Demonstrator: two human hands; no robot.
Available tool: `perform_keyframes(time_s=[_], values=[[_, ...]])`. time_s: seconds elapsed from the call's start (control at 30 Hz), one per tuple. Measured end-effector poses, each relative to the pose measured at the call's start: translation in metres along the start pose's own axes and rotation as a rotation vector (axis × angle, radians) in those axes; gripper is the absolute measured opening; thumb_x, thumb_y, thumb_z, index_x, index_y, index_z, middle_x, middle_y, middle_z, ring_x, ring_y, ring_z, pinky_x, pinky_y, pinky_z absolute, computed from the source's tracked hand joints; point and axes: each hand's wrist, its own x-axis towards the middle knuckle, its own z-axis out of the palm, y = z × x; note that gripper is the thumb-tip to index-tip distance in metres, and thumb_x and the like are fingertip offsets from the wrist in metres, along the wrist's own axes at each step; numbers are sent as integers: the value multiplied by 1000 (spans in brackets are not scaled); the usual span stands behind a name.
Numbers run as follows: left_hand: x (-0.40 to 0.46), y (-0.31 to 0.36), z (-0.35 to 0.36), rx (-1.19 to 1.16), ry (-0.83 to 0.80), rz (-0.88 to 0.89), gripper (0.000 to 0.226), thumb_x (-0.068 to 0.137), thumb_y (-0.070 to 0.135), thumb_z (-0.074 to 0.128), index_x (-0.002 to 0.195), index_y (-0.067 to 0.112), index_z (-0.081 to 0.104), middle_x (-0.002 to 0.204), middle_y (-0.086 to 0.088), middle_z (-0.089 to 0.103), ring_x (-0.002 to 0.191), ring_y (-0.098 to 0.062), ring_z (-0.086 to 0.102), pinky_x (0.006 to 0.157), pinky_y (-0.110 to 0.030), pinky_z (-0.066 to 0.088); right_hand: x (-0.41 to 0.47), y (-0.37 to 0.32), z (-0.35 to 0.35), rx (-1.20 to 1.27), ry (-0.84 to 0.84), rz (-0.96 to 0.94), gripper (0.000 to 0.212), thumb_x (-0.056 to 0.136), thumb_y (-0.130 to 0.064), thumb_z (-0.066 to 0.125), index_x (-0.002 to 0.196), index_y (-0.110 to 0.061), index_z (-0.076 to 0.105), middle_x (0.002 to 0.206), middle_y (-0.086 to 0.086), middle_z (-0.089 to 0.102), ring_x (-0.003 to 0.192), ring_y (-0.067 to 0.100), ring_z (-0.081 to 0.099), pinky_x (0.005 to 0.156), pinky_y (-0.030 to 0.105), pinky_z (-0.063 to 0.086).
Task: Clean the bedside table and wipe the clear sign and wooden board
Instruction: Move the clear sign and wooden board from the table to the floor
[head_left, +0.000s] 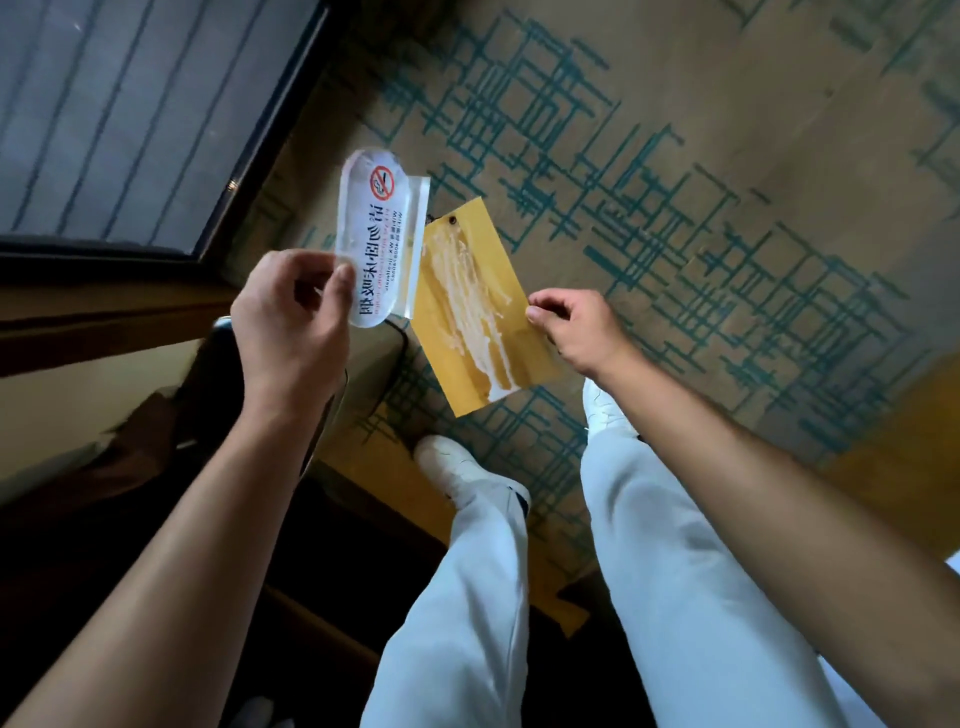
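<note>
While you stand over the patterned carpet (727, 156), your left hand (291, 317) pinches the clear sign (375, 236) by its lower edge, fingers curled round it, holding it up. Your right hand (576, 327) pinches the right edge of the wooden board (475, 306), streaked with pale residue, just beside the sign. Both hang above your white shoes (452, 467).

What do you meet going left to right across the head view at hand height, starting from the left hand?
left hand → clear sign → wooden board → right hand
</note>
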Motion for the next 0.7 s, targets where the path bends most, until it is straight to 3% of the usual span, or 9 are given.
perform_keyframes(time_s=[0.17,0.27,0.47,0.57,0.7], values=[[7,-41,64,-99,-50,-148,25,95,29,65,104,8,74,96,-5,74,89,-16,71,83,-38,59,37,45,26,-67,-38,11,20,92,-16,68,108,-6,74,102,7,74,93,16,64,92,38,53],[14,-62,97,-84,-67,-164,25,94,30,65,103,9,75,94,-5,75,84,-13,69,82,-31,58,56,65,36,-116,-41,6,20,92,-18,68,107,-7,75,102,7,75,94,20,66,89,35,53],[19,-98,163,-80,-46,-219,26,91,34,65,100,13,76,90,2,74,84,-13,69,84,-35,58,100,104,45,-175,-40,-1,20,93,-18,66,108,-8,74,104,9,75,97,25,67,87,34,52],[15,-112,192,-115,-28,-261,23,90,33,65,98,14,76,87,4,73,80,-8,67,81,-29,57,123,120,50,-174,-29,24,22,94,-19,65,112,-10,73,109,6,74,97,18,65,87,29,49],[20,-127,218,-205,-16,-309,27,89,32,64,98,10,77,89,-2,76,80,-6,68,76,-18,53,145,135,58,-191,-53,34,21,94,-18,64,112,-10,73,110,7,73,101,21,65,89,32,49]])
